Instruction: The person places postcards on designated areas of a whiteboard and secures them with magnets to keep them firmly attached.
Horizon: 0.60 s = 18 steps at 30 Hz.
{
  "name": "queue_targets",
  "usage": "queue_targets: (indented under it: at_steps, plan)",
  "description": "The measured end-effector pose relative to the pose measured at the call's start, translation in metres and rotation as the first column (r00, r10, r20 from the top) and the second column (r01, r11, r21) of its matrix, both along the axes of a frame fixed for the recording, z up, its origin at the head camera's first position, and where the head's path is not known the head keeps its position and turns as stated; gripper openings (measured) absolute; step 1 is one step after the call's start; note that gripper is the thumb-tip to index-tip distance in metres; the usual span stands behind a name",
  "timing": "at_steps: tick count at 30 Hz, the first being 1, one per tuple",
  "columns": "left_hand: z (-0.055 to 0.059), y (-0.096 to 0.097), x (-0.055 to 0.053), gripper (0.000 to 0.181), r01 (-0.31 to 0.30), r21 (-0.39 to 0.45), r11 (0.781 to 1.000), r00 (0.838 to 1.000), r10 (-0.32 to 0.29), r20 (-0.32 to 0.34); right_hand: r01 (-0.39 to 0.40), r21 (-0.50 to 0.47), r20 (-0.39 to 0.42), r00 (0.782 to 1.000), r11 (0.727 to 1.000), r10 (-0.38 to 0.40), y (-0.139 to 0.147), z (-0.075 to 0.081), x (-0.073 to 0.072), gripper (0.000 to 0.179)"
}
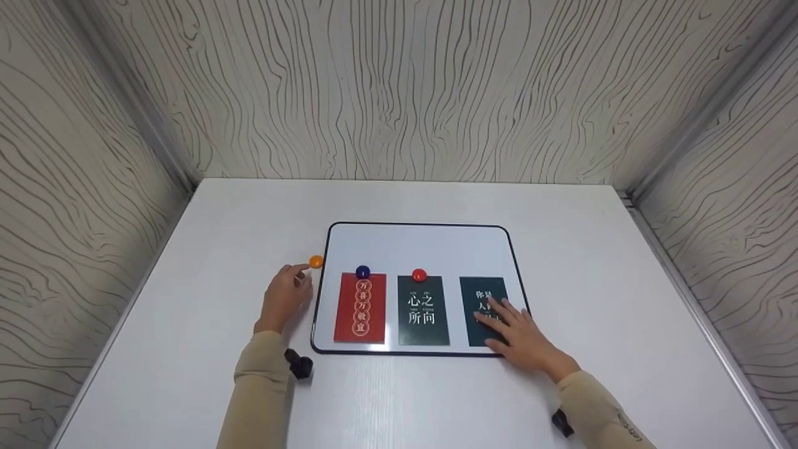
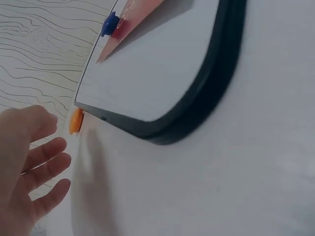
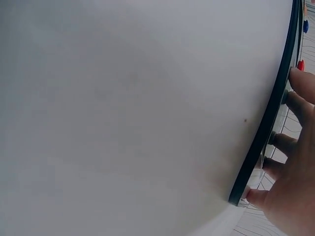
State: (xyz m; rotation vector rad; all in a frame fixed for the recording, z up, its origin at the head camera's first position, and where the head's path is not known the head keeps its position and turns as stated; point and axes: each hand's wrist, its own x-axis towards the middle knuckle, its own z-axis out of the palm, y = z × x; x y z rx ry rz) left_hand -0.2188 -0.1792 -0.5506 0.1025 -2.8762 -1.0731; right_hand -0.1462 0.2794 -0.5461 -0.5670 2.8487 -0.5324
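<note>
My left hand (image 1: pixel 287 296) is beside the left edge of the whiteboard (image 1: pixel 418 246), its fingertips close to an orange round magnet (image 1: pixel 316 262). In the left wrist view the fingers are loosely bent and the orange magnet (image 2: pixel 76 121) sits past them, at the board's edge; whether they touch is unclear. My right hand (image 1: pixel 520 340) rests with spread fingers on the right dark green card (image 1: pixel 483 285), partly covering its white lettering. A blue magnet (image 1: pixel 363 272) is on the red card's (image 1: pixel 344 312) top edge. Likewise, a red magnet (image 1: pixel 419 275) is on the middle green card (image 1: pixel 424 333).
The black-framed whiteboard lies on a white table (image 1: pixel 399 405). Wood-grain patterned panels (image 1: pixel 399 87) stand behind and at both sides. Black devices (image 1: pixel 299 365) are near both wrists.
</note>
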Motion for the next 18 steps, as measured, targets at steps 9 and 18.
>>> queue_targets:
  at_steps: [9,18]
  plan:
    - [-0.007,0.000,-0.012,0.038,-0.048,0.114,0.992,0.997,0.041,0.064,-0.014,0.009,-0.009,1.000,1.000,0.014,-0.001,0.001,-0.001,0.051]
    - [-0.007,0.004,-0.019,0.040,-0.063,0.101,0.993,0.997,0.058,0.050,-0.010,0.011,0.005,1.000,1.000,0.010,0.000,0.001,0.000,0.052]
